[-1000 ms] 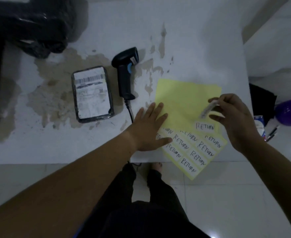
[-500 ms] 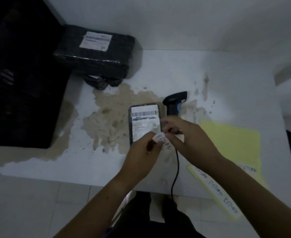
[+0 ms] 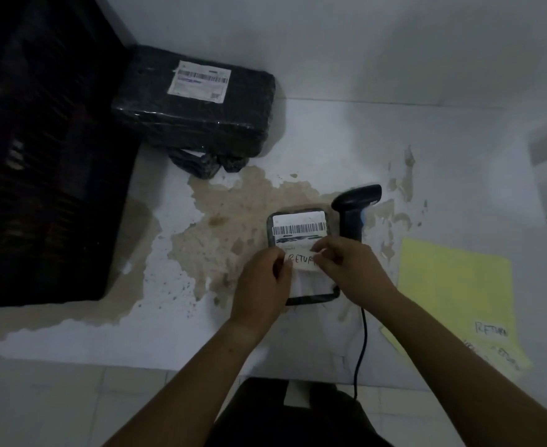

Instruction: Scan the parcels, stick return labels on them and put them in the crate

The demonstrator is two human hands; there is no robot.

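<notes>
White paper, hand-lettered RETURN: the small rectangular sticker [image 3: 299, 260] is now over the lower half of the small black plastic-wrapped parcel [image 3: 298, 222], just under the barcode on its shipping label. The left hand [image 3: 262, 285] pinches the sticker's left end between curled fingers and thumb, and the right hand [image 3: 349, 272] pinches the right end the same way. Whether the glue has touched down yet cannot be told, since the fingers hide both ends.

A second ago the right hand was peeling this sticker off the pale yellow backing sheet [image 3: 452, 285] while the left hand lay flat on that sheet. Half a second ago both hands held it in the air, short of the parcel's near edge. Now it sits squarely over the parcel, and the sheet lies well apart to the right with no hand on it. The labelling step looks nearly done (pressing it flat seems to be all that is left).

The parcel lies on the white table [image 3: 330, 140] on a brown stain, just beside the black handheld barcode scanner [image 3: 352, 214]. The black plastic crate [image 3: 39, 156] stands at the far left. The large black-wrapped parcel [image 3: 197, 108] rests beside the crate, not yet handled.
</notes>
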